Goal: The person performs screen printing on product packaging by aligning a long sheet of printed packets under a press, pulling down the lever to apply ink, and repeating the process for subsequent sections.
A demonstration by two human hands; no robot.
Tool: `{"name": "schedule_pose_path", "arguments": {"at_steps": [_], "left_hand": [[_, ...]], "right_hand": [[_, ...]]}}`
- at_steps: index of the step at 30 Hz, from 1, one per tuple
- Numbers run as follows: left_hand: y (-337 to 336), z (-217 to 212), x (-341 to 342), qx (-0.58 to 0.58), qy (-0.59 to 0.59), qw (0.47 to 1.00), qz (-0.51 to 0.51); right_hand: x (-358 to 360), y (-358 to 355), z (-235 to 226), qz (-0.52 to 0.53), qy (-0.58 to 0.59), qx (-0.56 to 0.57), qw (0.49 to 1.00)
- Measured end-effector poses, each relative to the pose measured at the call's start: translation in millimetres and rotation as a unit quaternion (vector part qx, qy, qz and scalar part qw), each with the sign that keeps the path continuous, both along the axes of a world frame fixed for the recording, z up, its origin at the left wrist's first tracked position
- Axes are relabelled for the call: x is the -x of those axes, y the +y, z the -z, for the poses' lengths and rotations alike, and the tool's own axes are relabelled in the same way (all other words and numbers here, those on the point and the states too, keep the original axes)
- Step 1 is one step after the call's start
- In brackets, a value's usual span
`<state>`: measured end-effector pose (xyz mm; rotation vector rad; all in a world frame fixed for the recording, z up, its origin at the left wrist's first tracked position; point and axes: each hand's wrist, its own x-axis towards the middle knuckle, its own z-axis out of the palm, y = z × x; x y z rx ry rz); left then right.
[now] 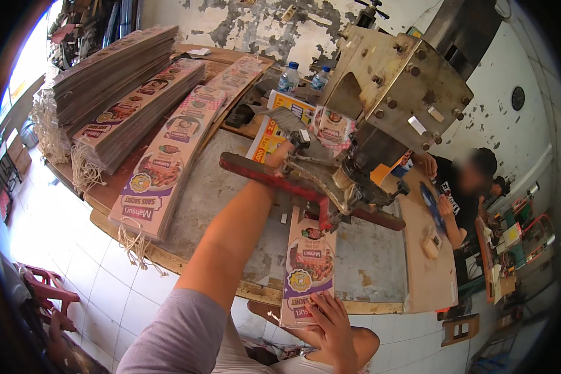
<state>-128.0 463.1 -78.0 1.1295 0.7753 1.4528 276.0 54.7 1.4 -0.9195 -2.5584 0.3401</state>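
A long pink and purple printed strip (308, 265) with food pictures lies under the metal press (405, 87), its near end jutting past the table edge. At that near end, my right hand (331, 321) grips the strip's right side, its fingers spread over the top; the thumb is hard to make out. My left arm reaches forward to the press's red-edged crossbar (255, 171). Beside its black knob is my left hand (279, 154), its fingers mostly hidden behind the bar and metal bracket (318, 177).
Tall stacks of similar strips (112, 81) with string bundles (84, 171) fill the table's left side. Two plastic bottles (288, 79) stand behind the press. On the right a person (458, 193) sits working, near a small wooden block (431, 244). A red stool (47, 290) is at lower left.
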Motion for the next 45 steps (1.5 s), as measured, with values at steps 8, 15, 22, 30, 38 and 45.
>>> {"name": "schedule_pose_path", "arguments": {"at_steps": [8, 15, 22, 30, 38, 45], "left_hand": [[19.1, 10.8, -1.8, 0.017, 0.013, 1.0, -0.021], [22.1, 25.6, -7.2, 0.026, 0.021, 0.998, -0.043], [-1.7, 41.0, 21.4, -0.031, 0.178, 0.963, -0.201], [-149.0, -34.7, -30.9, -0.097, 0.707, 0.686, -0.141], [-227.5, -65.5, -36.7, -0.086, 0.567, 0.804, -0.156], [-229.9, -71.3, -40.0, -0.139, 0.615, 0.762, -0.148]], "right_hand": [[17.6, 17.6, 2.1, 0.021, -0.006, -0.011, 1.0], [34.1, 18.3, 2.4, 0.061, -0.008, -0.003, 0.998], [47.0, 21.8, -1.5, 0.047, 0.008, -0.023, 0.999], [38.1, 16.6, 6.9, 0.085, 0.023, -0.05, 0.995], [48.5, 13.7, 8.4, 0.083, 0.048, -0.056, 0.994], [46.5, 12.6, 11.8, 0.084, 0.046, -0.067, 0.993]]}}
